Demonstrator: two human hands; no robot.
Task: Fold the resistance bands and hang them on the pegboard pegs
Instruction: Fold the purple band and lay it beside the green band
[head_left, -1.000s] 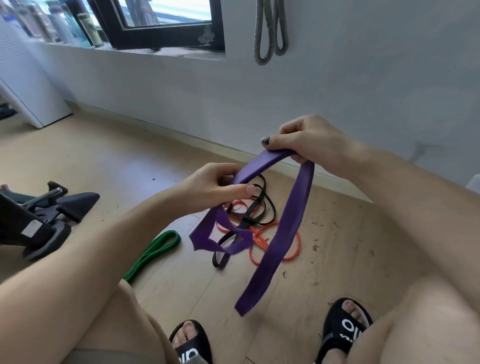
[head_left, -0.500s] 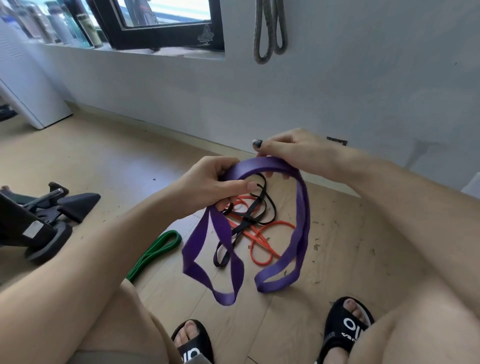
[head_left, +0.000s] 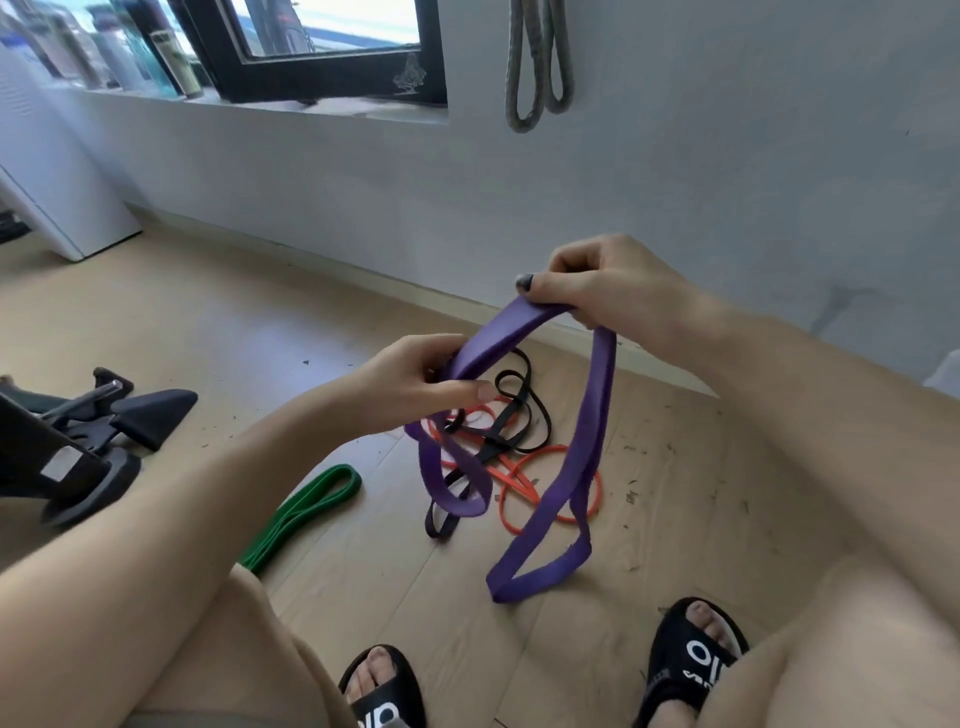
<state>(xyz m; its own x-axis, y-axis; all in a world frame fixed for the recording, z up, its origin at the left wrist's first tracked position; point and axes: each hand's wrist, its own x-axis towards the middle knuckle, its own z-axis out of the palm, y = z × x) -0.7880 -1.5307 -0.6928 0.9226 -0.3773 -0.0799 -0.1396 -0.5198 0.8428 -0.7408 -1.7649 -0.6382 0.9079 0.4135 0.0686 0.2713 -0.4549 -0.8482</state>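
A wide purple resistance band (head_left: 589, 431) hangs between my two hands above the floor. My right hand (head_left: 597, 286) pinches its top bend, and a long loop drops from there toward my feet. My left hand (head_left: 421, 384) grips the other part, from which a shorter loop dangles. Under the purple band lie a black band (head_left: 519, 410) and an orange band (head_left: 524, 483), tangled together on the wooden floor. A green band (head_left: 306, 506) lies folded flat to the left. A grey band (head_left: 537, 62) hangs doubled on the wall at the top; its peg is out of frame.
A black piece of exercise equipment (head_left: 78, 441) sits on the floor at the left. A window sill with bottles (head_left: 156, 57) runs along the wall at top left. My knees and feet in black slippers (head_left: 691, 660) fill the bottom.
My right hand has risen and moved away from the left. The purple band's loops have changed shape: the right loop now hangs longer, the left one shorter.
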